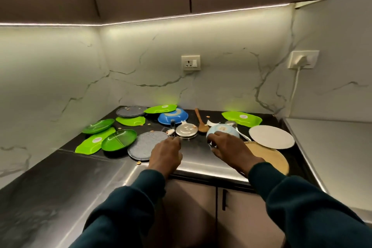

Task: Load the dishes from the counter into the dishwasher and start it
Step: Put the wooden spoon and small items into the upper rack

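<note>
left hand (166,152) fingertips hidden, fork (172,127) blurred

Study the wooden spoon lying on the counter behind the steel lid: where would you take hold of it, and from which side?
Take the wooden spoon by its slim handle, the end pointing toward the back wall. Its bowl lies nearest the person, crowded by the steel lid and the light blue bowl. The handle probably offers a freer grip, reached from above, over the lid.
</note>
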